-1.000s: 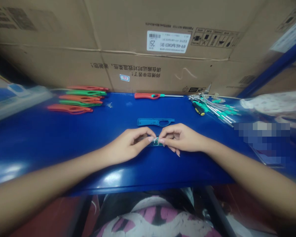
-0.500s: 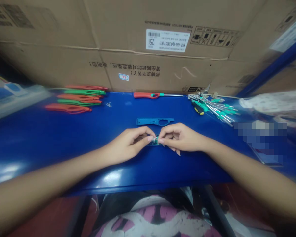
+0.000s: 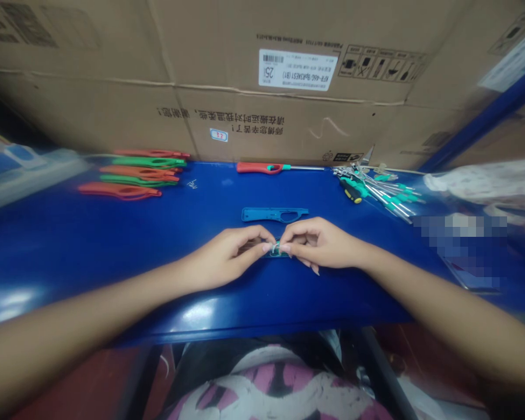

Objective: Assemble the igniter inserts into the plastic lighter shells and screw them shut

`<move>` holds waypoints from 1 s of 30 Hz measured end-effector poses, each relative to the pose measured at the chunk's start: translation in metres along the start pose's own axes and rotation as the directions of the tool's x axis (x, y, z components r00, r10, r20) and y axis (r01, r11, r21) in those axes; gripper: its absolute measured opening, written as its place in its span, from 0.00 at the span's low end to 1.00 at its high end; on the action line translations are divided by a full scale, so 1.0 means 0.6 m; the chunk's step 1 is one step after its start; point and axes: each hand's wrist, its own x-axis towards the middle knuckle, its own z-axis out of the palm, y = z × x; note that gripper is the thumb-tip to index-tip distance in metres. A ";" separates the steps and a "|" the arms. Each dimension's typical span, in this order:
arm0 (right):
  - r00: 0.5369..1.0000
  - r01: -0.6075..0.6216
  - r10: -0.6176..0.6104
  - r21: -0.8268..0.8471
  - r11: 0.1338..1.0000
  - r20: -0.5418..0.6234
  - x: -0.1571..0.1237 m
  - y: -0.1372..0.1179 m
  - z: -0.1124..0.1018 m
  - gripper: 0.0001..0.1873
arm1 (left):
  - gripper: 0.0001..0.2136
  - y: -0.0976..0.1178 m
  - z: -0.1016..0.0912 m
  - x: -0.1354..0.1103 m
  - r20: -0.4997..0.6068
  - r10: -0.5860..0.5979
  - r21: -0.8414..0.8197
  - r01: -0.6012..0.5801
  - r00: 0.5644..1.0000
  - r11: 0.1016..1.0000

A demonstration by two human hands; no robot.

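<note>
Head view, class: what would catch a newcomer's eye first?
Probably the bare left hand and bare right hand, close together mid-picture at a small, mostly hidden green part. Just beyond lies a long blue plastic piece with an oval opening. Farther back, orange and green plastic pieces lie at left, and silvery metal rods with green fittings are heaped at right.

Single head-worn camera looked forward and down from above the wearer's pink, white and black patterned fabric clothing, seen close at bottom centre. Bare left hand and bare right hand sat mid-frame over the glossy flat blue tabletop; the brown printed cardboard panel, farther off, closed the view along the top.
</note>
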 end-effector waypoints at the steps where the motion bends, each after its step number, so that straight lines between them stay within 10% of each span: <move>1: 1.000 0.002 -0.002 0.000 1.000 0.000 0.000 0.000 0.000 0.14 | 0.15 0.000 0.000 0.000 0.001 0.006 -0.003 -0.006 1.000 1.000; 30: 0.999 -0.007 0.007 -0.015 1.000 -0.034 0.001 -0.001 0.005 0.16 | 0.14 -0.004 0.002 -0.002 0.050 0.038 0.096 -0.043 0.998 0.994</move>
